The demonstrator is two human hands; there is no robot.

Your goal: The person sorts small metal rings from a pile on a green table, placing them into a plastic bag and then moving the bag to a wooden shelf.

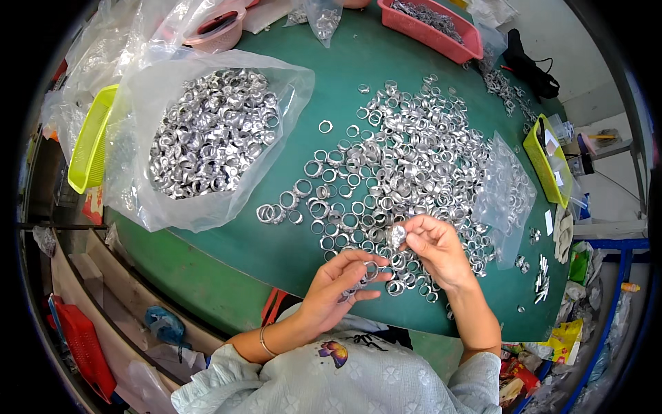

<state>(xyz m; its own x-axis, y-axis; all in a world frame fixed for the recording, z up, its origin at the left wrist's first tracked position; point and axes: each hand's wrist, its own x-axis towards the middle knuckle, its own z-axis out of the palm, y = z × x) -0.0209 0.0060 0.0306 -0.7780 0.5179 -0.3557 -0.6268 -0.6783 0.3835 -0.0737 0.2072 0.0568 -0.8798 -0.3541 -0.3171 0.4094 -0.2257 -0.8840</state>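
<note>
Silver metal rings (427,152) lie in a wide loose pile on the green table (289,152) in front of me. Between the thumb and fingers of my right hand (438,250) is a silver ring (398,237), raised over the pile's near edge. My left hand (338,284), palm turned up and fingers curled, holds several rings (371,270) against its fingers. The two hands are close together but apart. To the left, a clear plastic bag (289,90) spreads open around a heap of similar rings (214,138).
A pink tray (472,43) of metal pieces stands at the far edge. Yellow-green baskets sit at the left (93,141) and right (548,162). A clear bag (507,207) lies over the pile's right side. Small white sticks (542,279) and gloves (563,234) lie near the right edge.
</note>
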